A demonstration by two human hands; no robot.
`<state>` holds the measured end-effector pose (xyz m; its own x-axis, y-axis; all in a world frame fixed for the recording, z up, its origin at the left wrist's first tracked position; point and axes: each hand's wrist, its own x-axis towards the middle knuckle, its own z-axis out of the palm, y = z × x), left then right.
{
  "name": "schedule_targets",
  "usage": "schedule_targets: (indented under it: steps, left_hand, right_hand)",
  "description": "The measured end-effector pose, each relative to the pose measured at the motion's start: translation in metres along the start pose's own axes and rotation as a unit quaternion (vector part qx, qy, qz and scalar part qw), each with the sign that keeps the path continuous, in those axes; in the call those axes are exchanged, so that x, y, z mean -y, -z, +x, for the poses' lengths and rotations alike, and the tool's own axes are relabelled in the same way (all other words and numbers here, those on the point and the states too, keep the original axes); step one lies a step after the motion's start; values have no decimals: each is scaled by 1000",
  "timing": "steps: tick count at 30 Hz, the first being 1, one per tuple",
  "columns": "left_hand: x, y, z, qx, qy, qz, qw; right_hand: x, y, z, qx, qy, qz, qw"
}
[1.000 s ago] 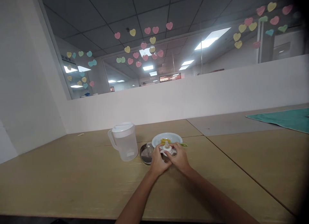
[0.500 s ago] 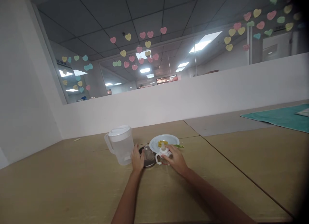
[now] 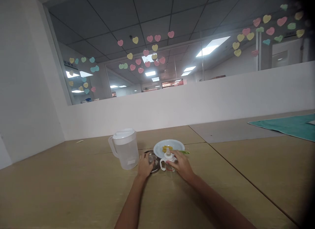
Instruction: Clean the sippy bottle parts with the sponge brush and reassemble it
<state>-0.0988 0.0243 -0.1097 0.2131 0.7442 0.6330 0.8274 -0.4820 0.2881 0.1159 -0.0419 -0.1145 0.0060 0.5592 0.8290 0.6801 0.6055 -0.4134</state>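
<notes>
My right hand (image 3: 180,164) is closed around a small white sippy cup (image 3: 167,162) with side handles and a soft spout, standing on the wooden table (image 3: 73,186). My left hand (image 3: 144,165) reaches onto a dark round dish (image 3: 156,167) just left of the cup, its fingers curled on a small clear cap (image 3: 151,158) that sits in the dish. Behind the cup lies a white plate (image 3: 169,145) with yellow food pieces on it.
A translucent plastic jug (image 3: 125,149) with a white lid stands left of the dish. A teal cloth (image 3: 287,125) lies at the far right. A low white partition wall (image 3: 197,101) runs along the table's far edge.
My left hand left the sippy cup and moved left to the dark dish, closing on the clear cap. My right hand stays on the cup.
</notes>
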Motion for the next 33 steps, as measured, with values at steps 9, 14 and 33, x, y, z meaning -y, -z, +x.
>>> schedule_targets:
  steps: [9, 14, 33]
  left_hand:
    - [-32, 12, -6, -317, -217, -100, 918]
    - [-70, 7, -12, -253, -318, -97, 908]
    - [-78, -9, -27, -74, -196, -222, 952]
  right_hand:
    - [0, -2, -1, 21, -33, 32, 999]
    - [6, 0, -1, 6, -25, 44, 999]
    - [15, -12, -11, -36, -54, 42, 997]
